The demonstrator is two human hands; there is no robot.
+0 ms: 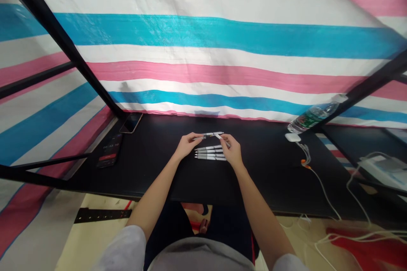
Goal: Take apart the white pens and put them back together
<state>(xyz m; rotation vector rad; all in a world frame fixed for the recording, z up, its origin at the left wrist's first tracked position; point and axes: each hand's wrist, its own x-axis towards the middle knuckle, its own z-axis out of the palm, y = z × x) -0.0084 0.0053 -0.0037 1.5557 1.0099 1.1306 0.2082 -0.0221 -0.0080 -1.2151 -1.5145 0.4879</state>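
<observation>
My left hand [187, 145] pinches a small slim pen part [202, 137] between thumb and fingers; its exact shape is too small to make out. Opposite it, my right hand [232, 149] is closed on a white pen barrel [218, 136], which slants up to the left. Just beyond the fingertips is a white pen [212, 134], lying sideways; whether a finger touches it I cannot tell. Closer to me, several white-and-grey pens [209, 152] lie side by side on the black table [203, 182], dark tips pointing left. My right fingers partly cover their right ends.
A phone showing a timer [110, 151] lies at left, with another phone [131, 123] behind it. At right are a plastic bottle [313, 117], a white charger [292, 137] and cables [322, 186]. Black frame bars [76, 55] and a striped sheet [203, 72] enclose the table.
</observation>
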